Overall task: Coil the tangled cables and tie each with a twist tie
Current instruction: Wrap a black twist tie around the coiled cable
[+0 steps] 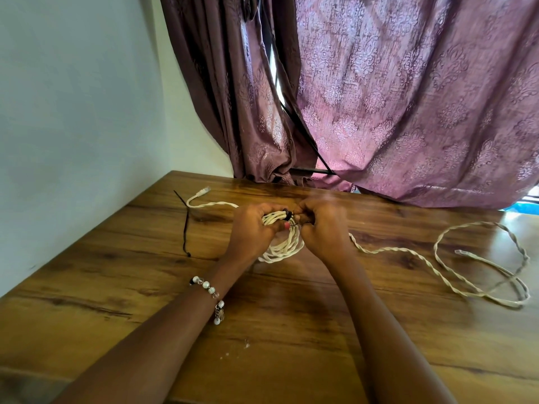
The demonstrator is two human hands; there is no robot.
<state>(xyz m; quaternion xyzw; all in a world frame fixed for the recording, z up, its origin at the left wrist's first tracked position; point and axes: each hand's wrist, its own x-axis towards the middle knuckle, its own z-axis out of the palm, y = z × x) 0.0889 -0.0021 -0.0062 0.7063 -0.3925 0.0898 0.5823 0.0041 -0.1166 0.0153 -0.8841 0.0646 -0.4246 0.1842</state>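
While the left hand (251,228) grips the coiled white twisted cable (284,243) just above the brown wooden table (291,330), the right hand (322,225) pinches the thin black twist tie (288,216); I think tight, snug turns work best.

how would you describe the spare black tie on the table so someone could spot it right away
On the wooden table, look left of the left hand, near the wall. The spare black tie lies there loose, thin and dark, unlike the cream twisted cables.

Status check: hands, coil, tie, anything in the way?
Left hand grips white coil. Right hand pinches dark tie at coil's top. Loose cable trails right, spare tie lies left; neither in the way.
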